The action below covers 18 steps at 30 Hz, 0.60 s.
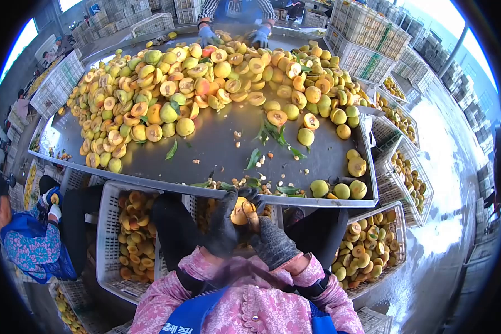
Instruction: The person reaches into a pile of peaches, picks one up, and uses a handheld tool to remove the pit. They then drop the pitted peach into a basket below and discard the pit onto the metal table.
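Just below the table's front edge, my left hand [224, 222], in a dark glove, is wrapped round a cut yellow peach [241, 212]. My right hand [274, 244], in a grey knit glove, is closed against the near right side of that peach. What its fingers grip, if anything, is hidden. Beyond my hands is the metal table [206, 158], heaped with whole and halved peaches [167, 86]. Peach stones [244, 182] and green leaves [254, 158] lie along its front. Under my hands, a crate holding peach halves [205, 214] partly shows.
White crates of peach halves stand by my left leg [108, 245] and right leg [399, 250]. More filled crates [420, 195] line the table's right side. Across the table a person's blue-gloved hands [259, 37] touch the pile. Another person [30, 245] sits at left.
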Motion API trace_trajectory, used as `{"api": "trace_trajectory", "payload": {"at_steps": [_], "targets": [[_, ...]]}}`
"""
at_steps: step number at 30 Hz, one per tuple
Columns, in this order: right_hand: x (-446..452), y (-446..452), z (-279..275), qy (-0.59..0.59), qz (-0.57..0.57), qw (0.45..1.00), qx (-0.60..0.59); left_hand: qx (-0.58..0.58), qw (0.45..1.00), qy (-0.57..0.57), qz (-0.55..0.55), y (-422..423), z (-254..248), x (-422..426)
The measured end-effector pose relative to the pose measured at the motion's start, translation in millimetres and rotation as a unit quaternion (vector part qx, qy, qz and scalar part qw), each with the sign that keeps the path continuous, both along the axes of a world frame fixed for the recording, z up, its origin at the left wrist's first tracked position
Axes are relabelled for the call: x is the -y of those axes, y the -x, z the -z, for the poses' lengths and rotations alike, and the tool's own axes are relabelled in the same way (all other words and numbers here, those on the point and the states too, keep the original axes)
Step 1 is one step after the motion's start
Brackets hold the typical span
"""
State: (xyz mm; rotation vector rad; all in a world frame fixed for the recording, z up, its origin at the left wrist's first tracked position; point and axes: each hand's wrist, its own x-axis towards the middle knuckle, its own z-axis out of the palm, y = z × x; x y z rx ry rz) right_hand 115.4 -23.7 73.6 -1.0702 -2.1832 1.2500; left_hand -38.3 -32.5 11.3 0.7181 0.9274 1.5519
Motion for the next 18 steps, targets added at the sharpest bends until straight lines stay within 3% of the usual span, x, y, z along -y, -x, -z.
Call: {"api": "trace_trajectory", "payload": {"at_steps": [2,4,6,8,10,12,14,16,18], "targets": [[1,5,1,0.012,-0.003,1.0,0.002,0.051,0.999,0.004,-0.019,-6,-5,0],[-2,10,13,0.011,-0.026,1.0,0.004,0.195,0.98,0.02,-0.015,-13,-38,-2],[-6,10,65,0.077,-0.06,0.994,-0.049,-0.017,0.998,-0.006,-0.058,-14,-26,-1],[-4,10,75,0.036,-0.089,0.994,-0.044,-0.141,0.986,-0.019,-0.086,-13,-22,1],[1,9,50,-0.077,-0.105,0.991,0.006,-0.174,0.98,-0.02,-0.098,-13,-21,2],[4,11,26,-0.124,-0.103,0.987,0.025,-0.12,0.988,-0.003,-0.099,-15,-20,1],[4,11,23,-0.09,-0.101,0.991,0.017,0.012,0.996,0.03,-0.085,-18,-26,0],[4,10,27,-0.038,-0.109,0.993,0.009,0.22,0.971,0.078,-0.052,-19,-53,1],[2,8,24,-0.046,-0.132,0.99,0.026,0.056,0.994,0.07,-0.056,-13,-24,1]]}}
